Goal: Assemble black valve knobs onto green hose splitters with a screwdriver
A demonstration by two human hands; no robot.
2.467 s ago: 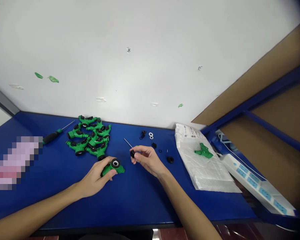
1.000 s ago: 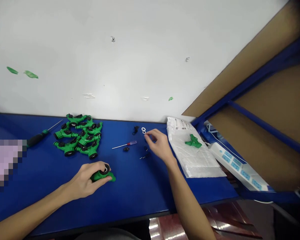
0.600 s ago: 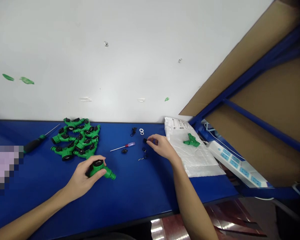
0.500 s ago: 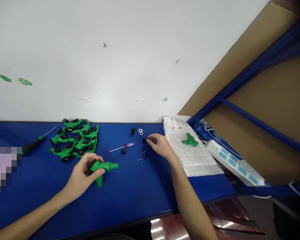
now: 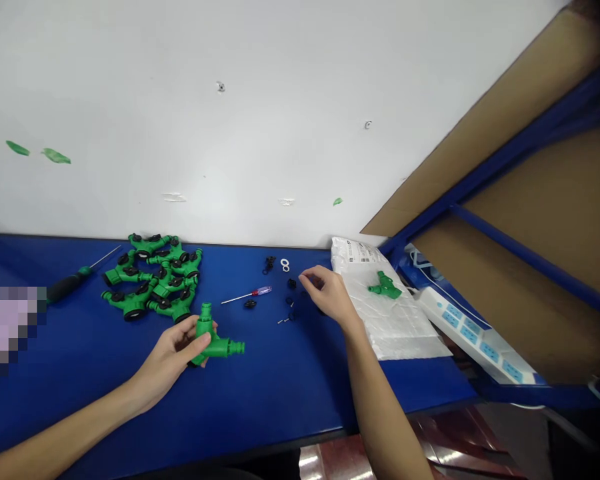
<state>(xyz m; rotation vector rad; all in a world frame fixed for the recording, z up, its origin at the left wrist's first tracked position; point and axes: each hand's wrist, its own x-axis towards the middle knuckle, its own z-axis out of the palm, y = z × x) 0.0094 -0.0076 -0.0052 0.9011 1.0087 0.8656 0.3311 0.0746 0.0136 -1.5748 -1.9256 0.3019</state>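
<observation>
My left hand [image 5: 183, 350] is closed around a green plastic hose splitter [image 5: 211, 343], a Y-shaped connector, held above the blue table with one outlet upward and one to the right. My right hand [image 5: 327, 297] hovers near the white package, thumb and forefinger pinched together; whatever is between the tips, if anything, is too small to tell. Just left of those fingertips lies a small black part [image 5: 292, 283]. Below it are black rings [image 5: 290, 302] and small screws [image 5: 283, 321]. A small screwdriver [image 5: 247, 295] lies between my hands, beside a black valve knob [image 5: 250, 304].
Several green splitters with black knobs [image 5: 130, 301] lie grouped at the left, beside a larger screwdriver [image 5: 67, 285]. White washers [image 5: 285, 265] and black parts [image 5: 269, 263] are farther back. Another green splitter [image 5: 385, 285] rests on the white package [image 5: 370, 327]. A power strip [image 5: 480, 337] stands right.
My left hand has turned the splitter, so one outlet that pointed down now points up. My right fingertips have drawn slightly away from the small black part. The view has shifted a little.
</observation>
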